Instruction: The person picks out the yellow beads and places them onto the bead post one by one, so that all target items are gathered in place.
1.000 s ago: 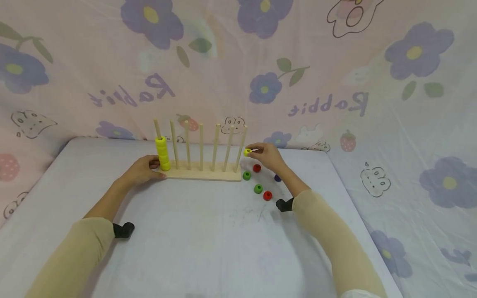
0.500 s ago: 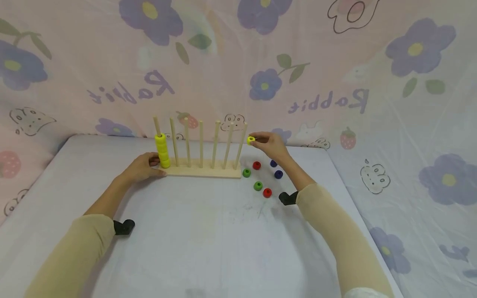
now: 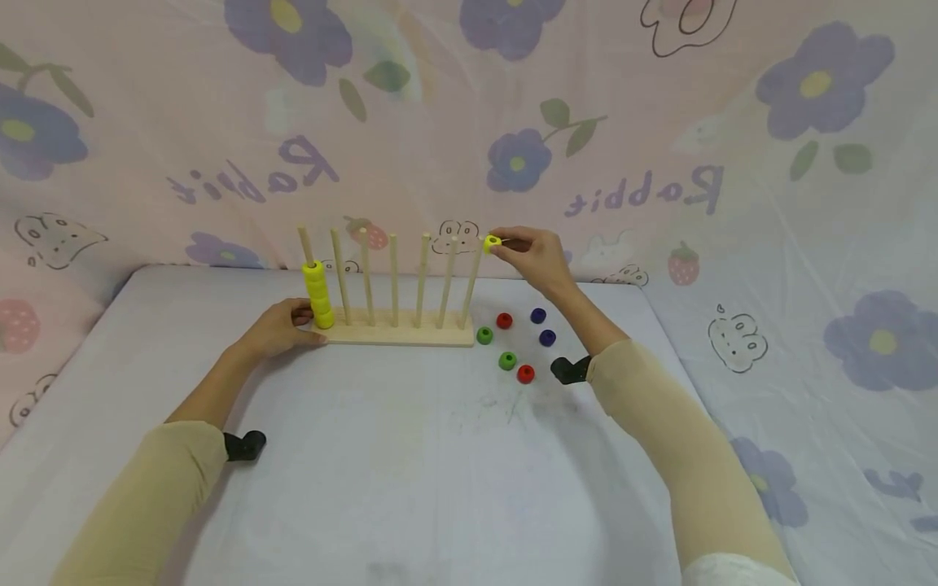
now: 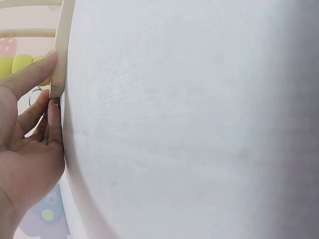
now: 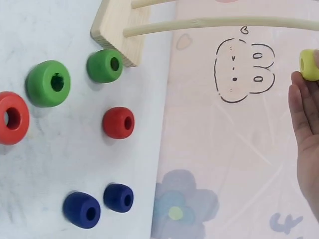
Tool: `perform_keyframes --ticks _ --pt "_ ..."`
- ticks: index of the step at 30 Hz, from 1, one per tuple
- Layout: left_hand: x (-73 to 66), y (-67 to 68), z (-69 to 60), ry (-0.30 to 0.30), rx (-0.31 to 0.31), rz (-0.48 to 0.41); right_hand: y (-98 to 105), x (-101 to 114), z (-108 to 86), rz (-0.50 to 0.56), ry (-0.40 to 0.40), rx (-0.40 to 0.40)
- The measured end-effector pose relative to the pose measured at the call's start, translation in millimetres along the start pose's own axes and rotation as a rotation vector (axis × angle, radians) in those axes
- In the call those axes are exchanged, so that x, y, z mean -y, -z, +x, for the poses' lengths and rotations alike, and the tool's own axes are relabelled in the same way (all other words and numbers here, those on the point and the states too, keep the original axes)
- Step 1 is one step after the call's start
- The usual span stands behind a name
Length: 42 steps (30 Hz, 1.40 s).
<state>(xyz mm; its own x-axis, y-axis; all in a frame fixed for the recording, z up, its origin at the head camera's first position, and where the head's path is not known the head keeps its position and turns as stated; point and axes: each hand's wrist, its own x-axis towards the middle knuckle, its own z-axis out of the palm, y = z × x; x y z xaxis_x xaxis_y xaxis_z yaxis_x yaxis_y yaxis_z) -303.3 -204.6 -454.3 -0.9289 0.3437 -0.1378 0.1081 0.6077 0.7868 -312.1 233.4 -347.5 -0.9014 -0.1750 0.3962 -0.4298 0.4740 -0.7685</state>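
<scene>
A wooden peg rack (image 3: 399, 335) with several upright pegs stands on the table, and several yellow beads (image 3: 317, 295) are stacked on its leftmost peg. My left hand (image 3: 281, 330) holds the rack's left end; in the left wrist view the thumb (image 4: 37, 74) lies on the base and the other fingers are at its end. Up at the tip of the rightmost peg (image 3: 472, 281), my right hand (image 3: 538, 259) pinches a yellow bead (image 3: 492, 244) between thumb and fingers. Whether the peg has entered the bead's hole, I cannot tell. At the right wrist view's edge, that bead (image 5: 309, 64) is partly cut off.
Right of the rack lie loose beads: two green beads (image 3: 484, 335), two red beads (image 3: 504, 321) and two blue beads (image 3: 547, 338). A printed cloth (image 3: 440, 130) hangs behind the white table (image 3: 410, 472).
My right hand has lifted the yellow bead from beside the rightmost peg up to its tip. The blue beads have come into full view. My left hand stays on the rack.
</scene>
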Motion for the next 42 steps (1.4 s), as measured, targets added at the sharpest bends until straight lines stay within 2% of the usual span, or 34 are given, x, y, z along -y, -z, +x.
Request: perform_keyframes --ticks 7,13,24,33,42 --pt "0.7 0.8 3.1 -0.006 0.003 0.007 4 12 7.4 -0.016 0.062 -0.017" --pt "0.0 2.2 2.4 0.002 0.006 0.010 4 28 15.7 -0.017 0.092 -0.002" --pt "-0.8 2.2 1.7 0.003 0.019 0.003 1 55 29.4 -0.006 0.070 0.068" --pt "0.3 -0.7 0.3 0.000 0.022 -0.004 -15 73 37.5 0.031 0.093 0.126" --pt "4.2 -1.4 0.3 0.006 0.002 0.013 -42 88 46.7 0.106 0.134 0.169"
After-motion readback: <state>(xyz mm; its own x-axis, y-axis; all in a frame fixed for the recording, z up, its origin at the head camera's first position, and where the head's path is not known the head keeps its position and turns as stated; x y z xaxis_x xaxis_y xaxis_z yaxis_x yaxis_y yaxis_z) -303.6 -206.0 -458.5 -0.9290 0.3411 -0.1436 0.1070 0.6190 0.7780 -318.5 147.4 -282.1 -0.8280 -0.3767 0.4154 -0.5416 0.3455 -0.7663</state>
